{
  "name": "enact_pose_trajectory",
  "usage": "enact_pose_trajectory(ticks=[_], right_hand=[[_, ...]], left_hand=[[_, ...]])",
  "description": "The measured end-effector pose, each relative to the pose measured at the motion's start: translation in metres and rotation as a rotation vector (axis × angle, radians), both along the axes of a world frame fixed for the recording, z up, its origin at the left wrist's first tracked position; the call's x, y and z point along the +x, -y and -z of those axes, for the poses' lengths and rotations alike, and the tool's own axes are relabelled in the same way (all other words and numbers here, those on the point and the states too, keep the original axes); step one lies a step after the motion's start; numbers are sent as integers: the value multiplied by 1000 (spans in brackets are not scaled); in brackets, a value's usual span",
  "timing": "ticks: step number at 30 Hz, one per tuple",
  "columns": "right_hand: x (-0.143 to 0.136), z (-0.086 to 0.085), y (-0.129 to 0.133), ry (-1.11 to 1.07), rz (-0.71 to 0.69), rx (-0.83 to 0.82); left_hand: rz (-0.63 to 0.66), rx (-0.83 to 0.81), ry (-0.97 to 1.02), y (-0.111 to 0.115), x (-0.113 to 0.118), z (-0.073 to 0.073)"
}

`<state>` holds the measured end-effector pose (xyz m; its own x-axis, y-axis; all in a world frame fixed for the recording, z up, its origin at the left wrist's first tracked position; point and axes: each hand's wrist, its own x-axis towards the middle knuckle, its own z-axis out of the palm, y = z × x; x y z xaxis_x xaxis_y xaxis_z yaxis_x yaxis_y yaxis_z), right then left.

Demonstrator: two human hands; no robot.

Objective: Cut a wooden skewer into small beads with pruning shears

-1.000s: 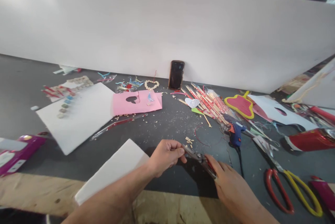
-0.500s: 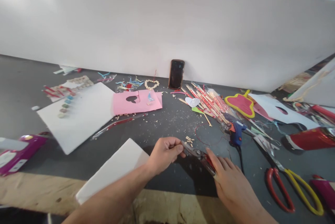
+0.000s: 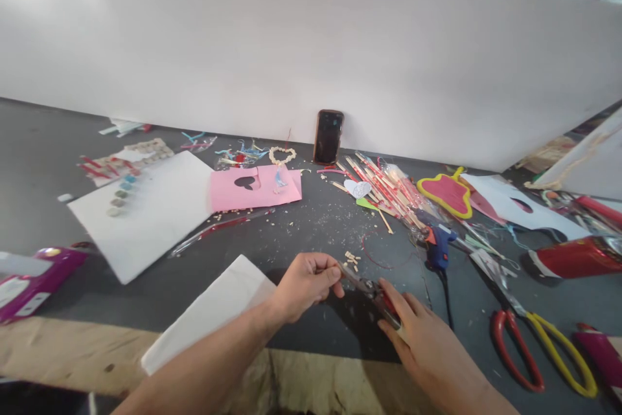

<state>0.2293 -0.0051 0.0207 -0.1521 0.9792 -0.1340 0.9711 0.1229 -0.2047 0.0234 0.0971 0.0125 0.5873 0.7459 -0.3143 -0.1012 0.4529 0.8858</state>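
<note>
My right hand (image 3: 422,331) is wrapped round the handles of pruning shears (image 3: 369,287), whose metal jaws point up and left. Thumb and fingertips of my left hand (image 3: 308,285) are pinched together right at the tip of the jaws. Whatever lies between those fingers is too small and too covered to make out. Just beyond the jaws is a little pile of short cut wooden pieces (image 3: 352,261). A white foam board (image 3: 214,311) lies partly under my left forearm.
Scissors (image 3: 518,324) with red and yellow handles and a blue glue gun (image 3: 440,243) lie to the right, near a red can (image 3: 578,258). Wrapped wooden sticks (image 3: 374,182) are behind. A phone (image 3: 328,136) leans on the white panel; pink card (image 3: 223,191) lies left of it.
The shears have tilted slightly in my right hand, and its thumb now shows below the handles. My left hand keeps its pinch in nearly the same place.
</note>
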Motion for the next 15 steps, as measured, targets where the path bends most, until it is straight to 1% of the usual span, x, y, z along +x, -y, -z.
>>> enact_pose_trajectory(ticks=[8, 12, 15], right_hand=[[6, 11, 3, 1, -16, -76], [7, 6, 3, 4, 1, -115], [6, 1, 1, -16, 19, -117]], left_hand=[[23, -28, -62, 2, 4, 7], [34, -25, -85, 2, 5, 9], [26, 34, -119, 1, 5, 9]])
